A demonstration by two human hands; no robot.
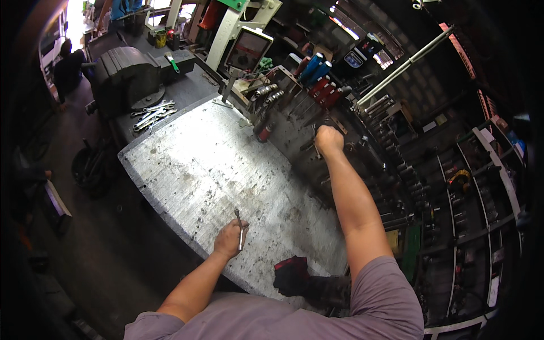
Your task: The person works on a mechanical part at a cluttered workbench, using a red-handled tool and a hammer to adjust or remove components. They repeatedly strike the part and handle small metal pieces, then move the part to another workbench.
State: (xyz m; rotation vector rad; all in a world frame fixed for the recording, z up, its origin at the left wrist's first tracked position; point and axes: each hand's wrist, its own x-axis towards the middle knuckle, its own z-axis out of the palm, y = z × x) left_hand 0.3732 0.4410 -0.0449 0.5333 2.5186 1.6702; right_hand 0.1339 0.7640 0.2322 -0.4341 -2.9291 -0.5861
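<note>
Over the near part of the metal tabletop point(187, 164), my left hand point(228, 240) is closed around a slim metal rod-shaped tool point(238, 216). Its thicker rounded end points away from me, and a shiny end shows below my fingers. My right arm stretches far out to the tool rack at the table's far right side. There my right hand point(328, 139) is closed among dark tools; what its fingers grip is too small and dark to make out. Near it, screwdrivers with red handles point(322, 89) and blue handles point(313, 69) stand in the rack.
A bench vise point(127, 73) stands at the far left, with several combination wrenches point(153, 115) piled beside it. A green-handled brush point(172, 62) lies behind them. Rows of sockets point(405, 173) line the right side. A black and red cloth or glove point(292, 276) lies on the near table edge.
</note>
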